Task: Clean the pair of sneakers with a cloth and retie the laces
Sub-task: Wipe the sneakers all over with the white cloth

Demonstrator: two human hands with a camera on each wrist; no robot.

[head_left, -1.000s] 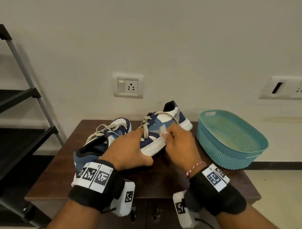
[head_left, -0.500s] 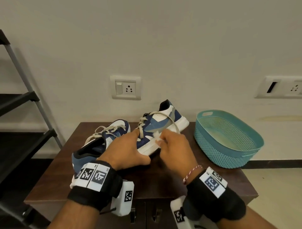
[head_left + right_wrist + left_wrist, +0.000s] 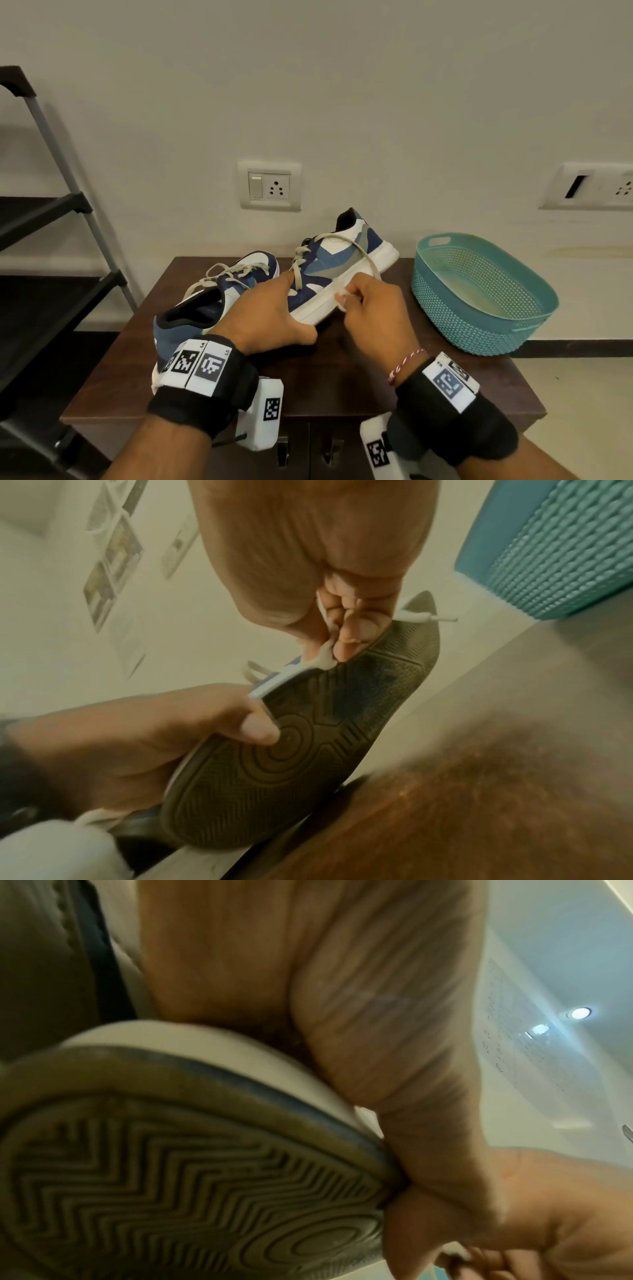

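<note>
My left hand (image 3: 274,315) grips the toe of a blue, grey and white sneaker (image 3: 339,263), tilted up off the table; its thumb presses the ridged sole (image 3: 301,750), also seen in the left wrist view (image 3: 171,1177). My right hand (image 3: 363,301) pinches a small white cloth (image 3: 342,298) against the white sole edge at mid-shoe; the cloth (image 3: 325,653) shows between thumb and fingertips. A loose cream lace (image 3: 359,250) loops over the shoe's side. The second sneaker (image 3: 212,294) lies on the table to the left, laces untied, partly hidden by my left wrist.
A teal perforated plastic basket (image 3: 479,291) stands on the right of the dark wooden cabinet top (image 3: 342,377). A black and grey shelf rack (image 3: 51,222) stands at the left. Wall sockets (image 3: 269,185) sit behind the shoes.
My right hand with the cloth has slid down and toward me along the shoe, from the upper side to the white sole edge. The left hand keeps its hold on the toe.
</note>
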